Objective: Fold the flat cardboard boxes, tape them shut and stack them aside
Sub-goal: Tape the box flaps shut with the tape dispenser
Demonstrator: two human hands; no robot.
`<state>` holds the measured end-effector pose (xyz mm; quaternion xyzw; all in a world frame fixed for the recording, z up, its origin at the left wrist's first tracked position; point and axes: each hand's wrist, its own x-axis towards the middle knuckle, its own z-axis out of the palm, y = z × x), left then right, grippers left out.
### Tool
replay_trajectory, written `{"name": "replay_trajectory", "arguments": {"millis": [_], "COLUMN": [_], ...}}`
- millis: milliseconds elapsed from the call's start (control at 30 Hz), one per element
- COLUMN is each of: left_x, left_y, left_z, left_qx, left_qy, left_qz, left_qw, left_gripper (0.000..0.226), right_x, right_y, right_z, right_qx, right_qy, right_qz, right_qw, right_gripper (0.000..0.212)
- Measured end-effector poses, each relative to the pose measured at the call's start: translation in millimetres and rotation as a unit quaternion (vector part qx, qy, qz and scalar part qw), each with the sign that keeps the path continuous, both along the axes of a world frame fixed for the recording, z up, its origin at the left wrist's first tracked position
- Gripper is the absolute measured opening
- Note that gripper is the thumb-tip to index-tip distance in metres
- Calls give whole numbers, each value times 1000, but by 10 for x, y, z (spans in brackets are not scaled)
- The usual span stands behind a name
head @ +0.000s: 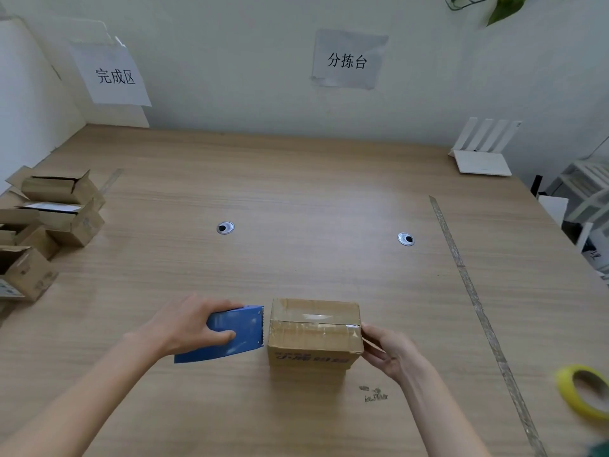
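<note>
Head: left hand [184,328] grips blue tape dispenser [230,334]; right hand [389,354] steadies cardboard box [313,331].

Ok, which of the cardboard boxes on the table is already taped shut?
The box between the left hand and right hand; clear tape seals its top, while the boxes at the left edge stand open.

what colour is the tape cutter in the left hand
Blue. The head view shows the tape cutter gripped by the left hand.

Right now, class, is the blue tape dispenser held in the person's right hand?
No, the left hand grips the blue tape dispenser, while the right hand steadies the cardboard box.
</note>
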<state>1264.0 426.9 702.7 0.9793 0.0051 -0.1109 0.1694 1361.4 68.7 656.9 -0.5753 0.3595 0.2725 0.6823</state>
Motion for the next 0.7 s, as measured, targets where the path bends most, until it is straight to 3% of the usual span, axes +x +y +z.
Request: {"name": "replay_trajectory", "arguments": {"millis": [200, 267, 300, 367, 433, 467, 567, 700], "left_x": [-2, -7, -5, -8, -21, -27, -60, -76], "left_y": [60, 76, 83, 88, 88, 89, 93, 156], "left_z": [2, 6, 17, 31, 34, 34, 23, 20], "left_qx": [24, 27, 26, 17, 8, 5, -5, -1], "left_qy": [16, 19, 22, 25, 25, 24, 20, 25], "left_qz": [4, 2, 0, -2, -1, 0, 7, 17], "left_qw": [1000, 999, 999, 1000, 1000, 1000, 1000, 1000], "left_gripper": [57, 58, 58, 59, 59, 59, 57, 58], "right_x": [-73, -131, -156, -214, -279, -312, -368, -437], "right_y": [48, 91, 127, 257, 544, 721, 1148, 1291], "right_z": [-95, -87, -52, 84, 266, 322, 236, -146], "right_qx": [-23, -126, -233, -396, -385, -347, -325, -422], "right_qy": [5, -50, -112, -312, -500, -537, -506, -445], "right_qz": [-41, -37, -28, 11, 116, 203, 441, 538], "right_qw": [999, 990, 966, 864, 767, 741, 666, 578], "right_gripper": [45, 45, 42, 40, 36, 35, 50, 68]}}
